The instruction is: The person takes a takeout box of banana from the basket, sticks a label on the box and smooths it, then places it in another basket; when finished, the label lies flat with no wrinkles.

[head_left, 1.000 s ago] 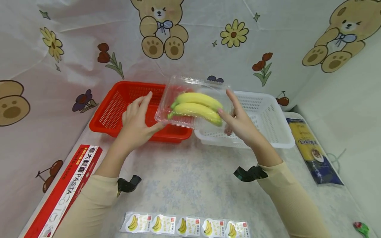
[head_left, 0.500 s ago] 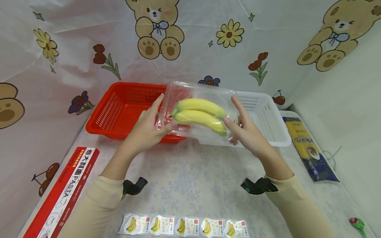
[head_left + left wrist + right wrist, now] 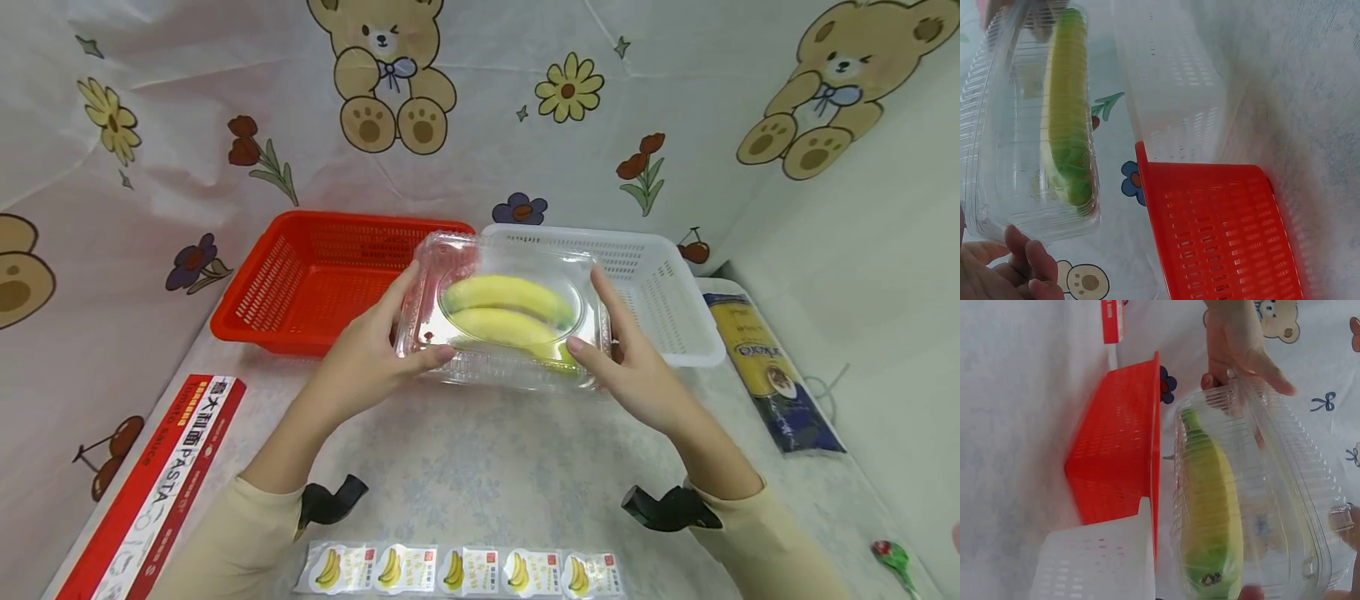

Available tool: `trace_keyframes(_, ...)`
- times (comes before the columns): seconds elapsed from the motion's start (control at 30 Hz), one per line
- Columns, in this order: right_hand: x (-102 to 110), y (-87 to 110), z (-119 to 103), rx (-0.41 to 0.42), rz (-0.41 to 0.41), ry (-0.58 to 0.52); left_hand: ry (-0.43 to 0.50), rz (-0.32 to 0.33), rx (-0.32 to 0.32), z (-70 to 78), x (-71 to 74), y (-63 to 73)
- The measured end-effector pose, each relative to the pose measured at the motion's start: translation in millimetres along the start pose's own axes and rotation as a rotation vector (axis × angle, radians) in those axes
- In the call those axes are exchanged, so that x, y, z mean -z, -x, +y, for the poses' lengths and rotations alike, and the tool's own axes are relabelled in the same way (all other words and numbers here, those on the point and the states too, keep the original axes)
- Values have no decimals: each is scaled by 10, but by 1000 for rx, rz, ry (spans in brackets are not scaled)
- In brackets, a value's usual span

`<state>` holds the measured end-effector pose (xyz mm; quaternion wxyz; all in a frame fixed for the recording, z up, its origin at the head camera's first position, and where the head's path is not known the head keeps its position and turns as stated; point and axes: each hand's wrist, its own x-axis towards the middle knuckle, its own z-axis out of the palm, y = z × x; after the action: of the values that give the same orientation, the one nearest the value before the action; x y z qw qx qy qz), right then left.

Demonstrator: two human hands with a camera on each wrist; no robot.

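Both hands hold a clear plastic clamshell box (image 3: 487, 373) with two yellow bananas (image 3: 510, 292) inside. My left hand (image 3: 367, 362) grips its left end, thumb over the near edge. At the other end, my right hand (image 3: 637, 367) grips the box with the thumb on the near right corner. The box appears closed and is raised in front of the baskets. In the left wrist view, one banana (image 3: 1067, 106) shows green ends through the clear wall, and left fingers (image 3: 1032, 265) touch the box's end. The right wrist view shows the ribbed box wall (image 3: 1285, 481) from the side.
Behind the box stand a red basket (image 3: 262, 325) and a white basket (image 3: 705, 333). A red pasta box (image 3: 157, 483) lies left, a pasta bag (image 3: 772, 371) right. Banana stickers (image 3: 465, 571) lie along the near edge, a small green-handled item (image 3: 892, 560) at lower right.
The box with the bananas has come down and nearer to me, and its top now shows more. Both hands moved with it, the left hand now further round its end.
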<state>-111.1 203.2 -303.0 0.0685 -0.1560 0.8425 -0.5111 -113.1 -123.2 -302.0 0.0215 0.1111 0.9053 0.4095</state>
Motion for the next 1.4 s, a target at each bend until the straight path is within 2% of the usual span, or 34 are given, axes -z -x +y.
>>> trace_keyframes(0.27,-55,244,30,-16,-2,208,-57,-41,15,5,-31,227)
trace_keyframes(0.5,-147,451,52,25,7,283,-8,-73,45,-1,-60,438)
trace_keyframes(0.63,-193,537,100,45,-12,292,6,-96,60,7,-80,550)
trace_keyframes(1.03,-311,760,246,45,-34,241,-56,-136,77,-39,-182,839)
trace_keyframes(1.23,-354,861,339,42,-41,234,-52,-173,102,-84,-260,927)
trace_keyframes(1.4,-346,924,448,25,-50,217,-58,-201,68,-143,-373,940)
